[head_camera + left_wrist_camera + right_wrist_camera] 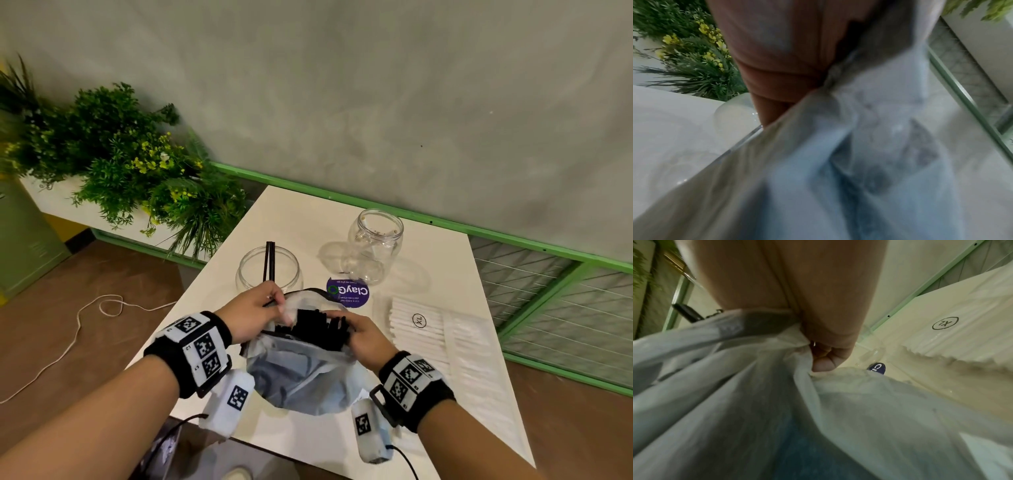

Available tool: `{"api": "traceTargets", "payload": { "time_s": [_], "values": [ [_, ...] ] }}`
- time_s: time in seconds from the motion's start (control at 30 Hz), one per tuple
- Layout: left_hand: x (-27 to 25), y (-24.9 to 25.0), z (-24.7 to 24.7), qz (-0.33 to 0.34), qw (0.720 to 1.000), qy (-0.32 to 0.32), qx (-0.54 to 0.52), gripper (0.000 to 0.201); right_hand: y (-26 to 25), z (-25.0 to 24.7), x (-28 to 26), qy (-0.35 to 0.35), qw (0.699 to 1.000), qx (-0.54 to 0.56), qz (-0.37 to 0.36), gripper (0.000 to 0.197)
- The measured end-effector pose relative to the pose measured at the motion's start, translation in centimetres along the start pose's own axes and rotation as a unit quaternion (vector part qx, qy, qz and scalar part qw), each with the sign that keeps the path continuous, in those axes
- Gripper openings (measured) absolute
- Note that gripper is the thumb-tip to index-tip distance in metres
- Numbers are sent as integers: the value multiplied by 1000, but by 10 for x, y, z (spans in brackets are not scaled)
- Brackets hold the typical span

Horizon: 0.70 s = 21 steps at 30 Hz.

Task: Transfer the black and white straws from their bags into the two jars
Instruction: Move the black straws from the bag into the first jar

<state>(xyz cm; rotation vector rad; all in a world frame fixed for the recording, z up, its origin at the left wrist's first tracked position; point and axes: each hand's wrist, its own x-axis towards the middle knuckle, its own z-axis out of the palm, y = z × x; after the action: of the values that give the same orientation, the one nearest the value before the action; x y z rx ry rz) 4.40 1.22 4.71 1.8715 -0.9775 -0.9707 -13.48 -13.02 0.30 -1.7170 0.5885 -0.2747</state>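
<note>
A clear plastic bag [308, 377] lies at the table's near edge, its mouth pulled open on a bundle of black straws [315, 329]. My left hand [279, 308] pinches the left side of the bag's rim. My right hand [342, 329] grips the right side, fingers [824, 360] curled into the plastic [777, 402]. Just beyond my left hand stands a clear jar [269, 270] with two black straws [270, 260] upright in it. A second clear jar [375, 246] stands further back, holding no straws. The bag of white straws [428, 329], marked XL, lies flat to the right.
A purple round sticker [347, 291] sits on the white table [445, 260] between the jars and the bags. Plants [120, 164] fill a planter at the left. A green rail [513, 240] runs behind the table, and a white cord [78, 322] lies on the floor.
</note>
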Motion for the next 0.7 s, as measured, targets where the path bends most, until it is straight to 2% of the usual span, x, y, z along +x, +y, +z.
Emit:
{"api": "traceTargets", "payload": {
  "time_s": [0.1, 0.17, 0.27, 0.37, 0.5, 0.7],
  "values": [
    [2, -1, -4, -7, 1000, -20, -9, 45, 6, -1, 1, -16, 1000, -1, -15, 73],
    [5, 0, -3, -2, 999, -45, -24, 57, 7, 0, 0, -34, 999, -6, -25, 75],
    [6, 8, 2, -12, 996, -75, -36, 46, 8, 2, -1, -29, 999, 6, -24, 63],
    [9, 10, 3, 21, 998, -66, 0, 39, 9, 5, -2, -20, 1000, 19, -9, 55],
    [12, 11, 5, 18, 997, -73, 1, 31, 14, 1, 0, 20, 1000, -16, -11, 58],
    [15, 15, 5, 17, 997, -74, -18, 18, 19, 2, 1, 34, 998, -39, -29, 65]
  ]
}}
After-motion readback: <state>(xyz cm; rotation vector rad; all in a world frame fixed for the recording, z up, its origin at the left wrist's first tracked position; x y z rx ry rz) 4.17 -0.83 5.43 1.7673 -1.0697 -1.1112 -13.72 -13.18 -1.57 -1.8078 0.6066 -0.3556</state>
